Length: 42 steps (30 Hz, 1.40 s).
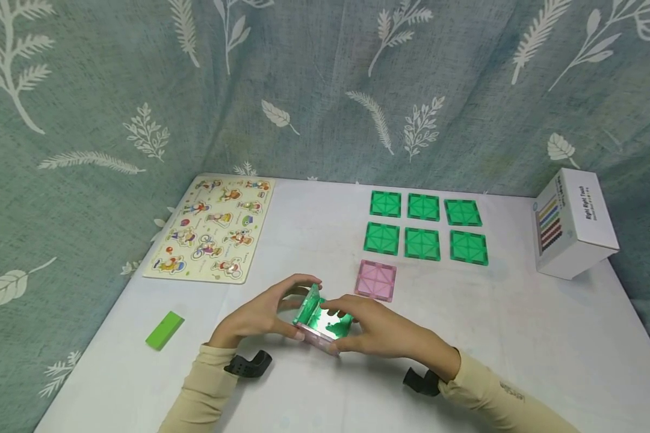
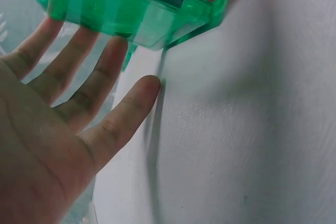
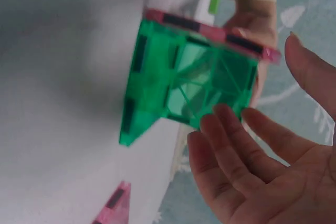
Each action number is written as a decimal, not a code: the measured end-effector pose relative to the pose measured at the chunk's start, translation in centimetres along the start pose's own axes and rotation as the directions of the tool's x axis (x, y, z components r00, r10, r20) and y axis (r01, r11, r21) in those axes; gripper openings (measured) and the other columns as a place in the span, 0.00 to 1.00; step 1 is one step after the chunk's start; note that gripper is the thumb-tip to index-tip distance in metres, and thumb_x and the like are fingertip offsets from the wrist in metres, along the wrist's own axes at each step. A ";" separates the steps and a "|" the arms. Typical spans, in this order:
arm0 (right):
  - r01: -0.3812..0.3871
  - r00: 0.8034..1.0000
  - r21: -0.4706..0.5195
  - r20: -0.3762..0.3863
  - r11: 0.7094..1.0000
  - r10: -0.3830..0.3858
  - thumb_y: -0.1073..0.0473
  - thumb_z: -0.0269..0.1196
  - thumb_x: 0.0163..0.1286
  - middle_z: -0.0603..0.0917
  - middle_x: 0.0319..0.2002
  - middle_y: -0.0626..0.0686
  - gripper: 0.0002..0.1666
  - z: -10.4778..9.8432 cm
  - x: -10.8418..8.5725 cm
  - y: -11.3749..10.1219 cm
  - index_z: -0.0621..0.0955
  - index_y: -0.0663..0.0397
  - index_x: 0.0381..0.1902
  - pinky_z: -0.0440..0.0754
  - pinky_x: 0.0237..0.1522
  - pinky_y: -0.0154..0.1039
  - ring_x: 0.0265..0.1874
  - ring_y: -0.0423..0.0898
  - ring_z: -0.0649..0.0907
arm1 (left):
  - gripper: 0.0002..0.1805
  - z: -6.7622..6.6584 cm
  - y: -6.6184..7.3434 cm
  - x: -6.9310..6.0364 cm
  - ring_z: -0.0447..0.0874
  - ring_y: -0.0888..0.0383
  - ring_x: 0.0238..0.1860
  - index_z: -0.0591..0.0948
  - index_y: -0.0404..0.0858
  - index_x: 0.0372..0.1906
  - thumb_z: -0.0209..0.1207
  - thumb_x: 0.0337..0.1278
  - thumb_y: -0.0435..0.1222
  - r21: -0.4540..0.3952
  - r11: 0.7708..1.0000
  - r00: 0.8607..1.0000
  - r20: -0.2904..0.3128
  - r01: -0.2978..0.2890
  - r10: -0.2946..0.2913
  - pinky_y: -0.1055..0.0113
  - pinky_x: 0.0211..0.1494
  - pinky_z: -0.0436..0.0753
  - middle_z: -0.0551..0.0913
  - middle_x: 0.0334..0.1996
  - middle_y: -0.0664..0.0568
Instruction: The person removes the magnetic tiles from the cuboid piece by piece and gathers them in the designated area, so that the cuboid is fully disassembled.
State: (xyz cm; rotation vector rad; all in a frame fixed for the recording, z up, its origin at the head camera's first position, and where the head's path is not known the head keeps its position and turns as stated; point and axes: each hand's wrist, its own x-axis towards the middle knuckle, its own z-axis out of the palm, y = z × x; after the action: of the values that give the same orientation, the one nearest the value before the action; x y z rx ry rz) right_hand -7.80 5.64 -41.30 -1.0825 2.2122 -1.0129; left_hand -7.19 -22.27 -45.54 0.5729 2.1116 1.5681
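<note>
Both hands are around a small build of translucent magnetic tiles. It has green tiles (image 1: 306, 308) joined at an angle and a pink tile (image 1: 319, 340) along the edge nearest me. My left hand (image 1: 260, 316) holds its left side, thumb at the pink corner and fingers behind the green wall. The right hand (image 1: 384, 328) is at the right side, thumb by the pink tile's end. In the right wrist view its loosely bent fingers lie by the edge of a green tile (image 3: 210, 82). Contact there is unclear.
Green square tiles (image 1: 422, 243) lie in two rows beyond the hands, with a loose pink tile (image 1: 375, 280) in front. A picture puzzle board (image 1: 208, 228) and a green block (image 1: 165, 330) are at left. A white box (image 1: 574, 225) stands at right.
</note>
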 end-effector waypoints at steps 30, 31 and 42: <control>0.134 0.990 -0.280 -0.012 0.951 -0.143 0.65 0.62 0.72 0.86 0.53 0.47 0.20 2.7 1.0 0.4 0.81 0.50 0.60 0.81 0.59 0.39 0.54 0.41 0.83 | 0.45 1.2 0.9 -0.1 0.63 0.41 0.74 0.64 0.57 0.69 0.76 0.47 0.40 0.093 0.994 0.995 -0.084 0.059 -0.051 0.39 0.76 0.63 0.64 0.73 0.51; 0.133 0.990 -0.277 -0.001 0.952 -0.138 0.65 0.62 0.72 0.87 0.53 0.47 0.20 2.7 1.0 0.4 0.81 0.50 0.61 0.81 0.59 0.39 0.54 0.40 0.83 | 0.42 1.2 0.9 -0.1 0.63 0.40 0.75 0.64 0.56 0.69 0.74 0.51 0.40 0.095 0.994 0.996 -0.083 0.053 -0.045 0.38 0.76 0.64 0.64 0.73 0.51; 0.123 0.992 -0.265 0.037 0.956 -0.117 0.64 0.59 0.74 0.85 0.55 0.48 0.22 3.1 1.1 0.2 0.77 0.51 0.64 0.80 0.60 0.37 0.55 0.38 0.82 | 0.28 0.9 1.0 0.1 0.65 0.38 0.74 0.68 0.48 0.68 0.62 0.67 0.43 0.106 0.993 0.997 -0.075 0.042 -0.035 0.37 0.74 0.65 0.69 0.70 0.49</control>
State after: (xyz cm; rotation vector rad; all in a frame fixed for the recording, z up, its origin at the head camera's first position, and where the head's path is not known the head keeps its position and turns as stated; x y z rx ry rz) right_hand -6.47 3.59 -43.45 -1.3525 2.3370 -0.7599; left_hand -6.66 -21.24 -44.86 0.5142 2.2591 1.4827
